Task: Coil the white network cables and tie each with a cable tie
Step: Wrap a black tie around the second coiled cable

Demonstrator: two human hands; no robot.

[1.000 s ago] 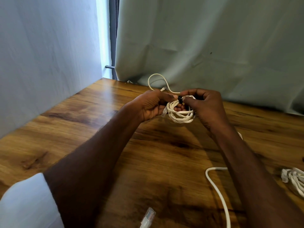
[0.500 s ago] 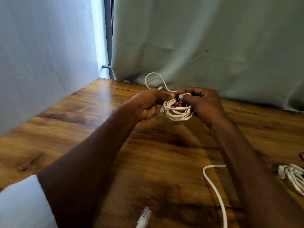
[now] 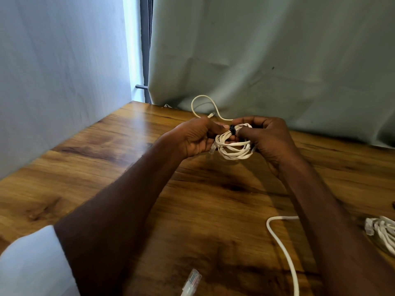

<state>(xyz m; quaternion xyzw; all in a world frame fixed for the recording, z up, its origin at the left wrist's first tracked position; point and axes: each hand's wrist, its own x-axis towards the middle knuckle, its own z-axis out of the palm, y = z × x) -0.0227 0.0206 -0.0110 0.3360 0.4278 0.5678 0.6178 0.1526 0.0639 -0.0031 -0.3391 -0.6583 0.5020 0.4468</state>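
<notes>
I am gripping the coiled cable (image 3: 234,147) with both hands (image 3: 197,137) (image 3: 268,137), cinching its black tie (image 3: 232,130), seemingly nearly fastened; a loose cable (image 3: 282,248) nearby is waiting.

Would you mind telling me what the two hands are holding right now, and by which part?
Both hold the coiled white cable at its top, on either side of the black cable tie: left hand and right hand.
</notes>
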